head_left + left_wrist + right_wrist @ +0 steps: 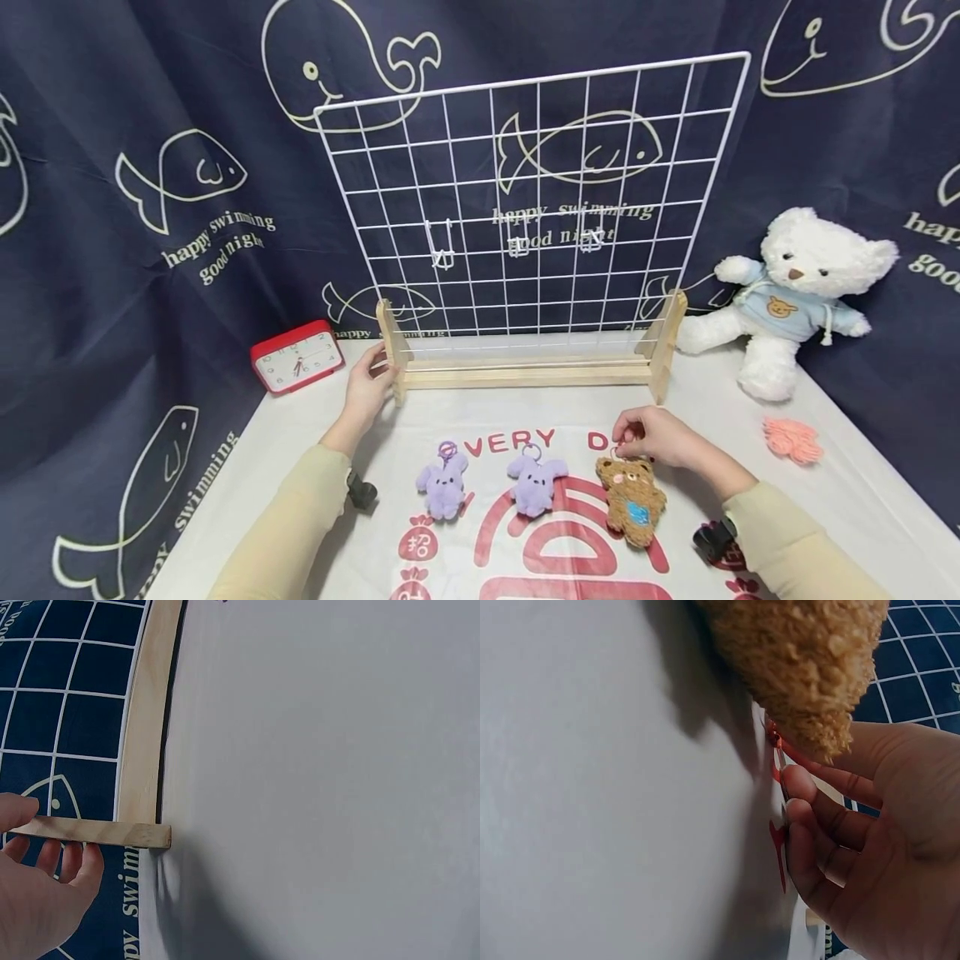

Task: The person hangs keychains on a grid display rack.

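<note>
A white wire grid point(540, 82) stands upright in a wooden base point(525, 377), with three small white hooks point(442, 259) hanging on it. My left hand point(367, 389) holds the base's left wooden end piece point(127, 833) between thumb and fingers. Over on the right, my right hand point(662, 437) pinches the ring of a brown bear keychain point(636, 503); in the right wrist view the fluffy bear point(802, 667) hangs by a reddish ring point(775, 741). Two purple plush keychains, one at left point(444, 488) and one in the middle point(535, 487), lie on the table between the hands.
A red alarm clock point(298, 358) stands at the back left. At the back right sits a white teddy bear point(783, 312) in a blue top, with a pink item point(792, 441) in front. Dark printed fabric point(225, 75) hangs behind the white tabletop.
</note>
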Demonstrator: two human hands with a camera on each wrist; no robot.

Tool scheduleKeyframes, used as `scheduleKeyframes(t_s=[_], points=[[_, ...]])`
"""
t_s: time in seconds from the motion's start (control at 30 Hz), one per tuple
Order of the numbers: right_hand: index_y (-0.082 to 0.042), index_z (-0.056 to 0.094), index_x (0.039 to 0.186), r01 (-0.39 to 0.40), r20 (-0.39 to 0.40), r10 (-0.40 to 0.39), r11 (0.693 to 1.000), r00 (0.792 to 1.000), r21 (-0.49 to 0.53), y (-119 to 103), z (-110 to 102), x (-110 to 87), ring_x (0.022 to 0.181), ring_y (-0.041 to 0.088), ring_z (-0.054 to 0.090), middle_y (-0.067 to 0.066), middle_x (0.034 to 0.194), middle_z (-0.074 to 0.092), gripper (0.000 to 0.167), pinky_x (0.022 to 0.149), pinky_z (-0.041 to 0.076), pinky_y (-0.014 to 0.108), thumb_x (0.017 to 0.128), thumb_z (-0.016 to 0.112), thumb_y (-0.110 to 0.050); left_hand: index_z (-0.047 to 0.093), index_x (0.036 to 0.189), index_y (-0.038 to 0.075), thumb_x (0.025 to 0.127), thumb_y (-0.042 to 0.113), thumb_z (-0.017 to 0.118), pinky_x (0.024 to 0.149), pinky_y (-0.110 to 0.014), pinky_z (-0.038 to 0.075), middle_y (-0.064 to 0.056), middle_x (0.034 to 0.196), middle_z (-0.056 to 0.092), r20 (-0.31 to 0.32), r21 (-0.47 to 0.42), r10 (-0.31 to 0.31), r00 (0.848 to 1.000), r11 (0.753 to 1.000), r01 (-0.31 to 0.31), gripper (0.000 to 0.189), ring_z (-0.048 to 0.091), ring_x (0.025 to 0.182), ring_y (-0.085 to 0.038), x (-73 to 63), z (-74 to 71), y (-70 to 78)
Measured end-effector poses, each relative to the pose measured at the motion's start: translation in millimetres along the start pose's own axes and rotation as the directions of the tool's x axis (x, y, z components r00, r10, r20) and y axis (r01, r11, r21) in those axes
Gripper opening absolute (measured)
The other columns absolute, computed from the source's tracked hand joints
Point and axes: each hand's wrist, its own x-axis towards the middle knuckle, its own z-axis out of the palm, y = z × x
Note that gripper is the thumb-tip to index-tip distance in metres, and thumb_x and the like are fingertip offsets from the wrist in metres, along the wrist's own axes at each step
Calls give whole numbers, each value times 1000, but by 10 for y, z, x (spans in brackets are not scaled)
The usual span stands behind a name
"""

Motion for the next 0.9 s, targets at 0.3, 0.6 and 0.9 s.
scheduleKeyframes(t_s=[0.3, 0.6, 0.9], points=[[-9, 67, 79, -4, -9, 3, 1000, 1000, -23, 19, 28, -5, 65, 4, 48, -7, 69, 56, 14, 58, 43, 23, 84, 78, -1, 46, 149, -2, 95, -6, 64, 109, -49, 45, -31, 138, 55, 0, -1, -17, 1000, 1000, 17, 57, 55, 124, -45, 6, 18, -13], [-7, 66, 79, 8, 5, -7, 999, 1000, -44, -2, 35, -6, 66, 5, 47, -7, 71, 55, 14, 59, 42, 23, 89, 73, -1, 45, 146, -10, 94, -10, 62, 91, -20, 51, -36, 134, 54, 8, 1, -13, 1000, 1000, 13, 55, 54, 121, -49, -122, 0, 243], [-7, 63, 83, -1, -4, 0, 999, 1000, -37, -53, 16, -35, 64, 7, 51, -4, 74, 60, 14, 55, 45, 24, 96, 66, -2, 48, 148, -2, 96, -3, 63, 108, -49, 46, -30, 137, 56, -18, 19, -15, 1000, 1000, 16, 54, 55, 124, -45, 8, 14, -42]])
